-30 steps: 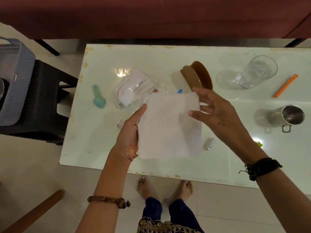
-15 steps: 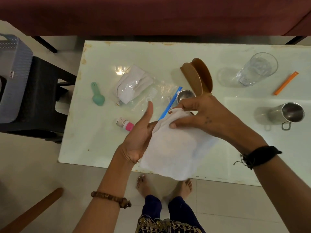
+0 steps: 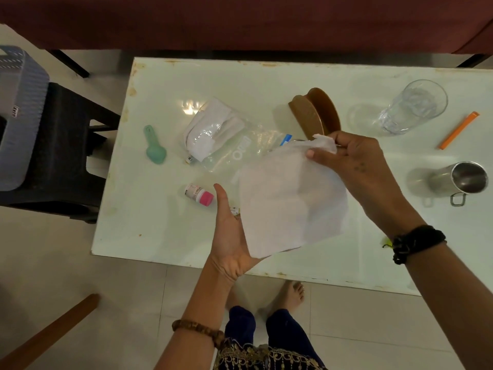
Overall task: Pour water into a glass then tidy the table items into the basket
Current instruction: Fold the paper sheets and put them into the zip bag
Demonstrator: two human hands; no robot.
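Note:
A white tissue sheet point(image 3: 290, 201) hangs above the middle of the white table point(image 3: 160, 231). My right hand point(image 3: 354, 166) pinches its upper corner near the brown bowls point(image 3: 317, 113). My left hand point(image 3: 230, 233) is under its lower left edge, palm up, thumb raised; the fingers are behind the sheet. The clear glass point(image 3: 410, 108) with water stands at the far right. The steel mug point(image 3: 458, 180) stands to its near right. The grey basket point(image 3: 18, 116) sits on a black stool point(image 3: 69, 156) left of the table.
On the table lie a clear plastic pouch with white contents point(image 3: 213, 132), a green spoon point(image 3: 154, 149), a small pink-capped bottle point(image 3: 200, 193), a blue stick point(image 3: 286, 138) and an orange stick point(image 3: 458, 134). A dark red sofa point(image 3: 240, 22) runs along the far side. A wooden bar point(image 3: 48, 332) crosses the floor.
The flat sheet held up by both hands has been turned and partly folded. My right hand lifted one corner toward the bowls. My left hand dropped to the lower edge.

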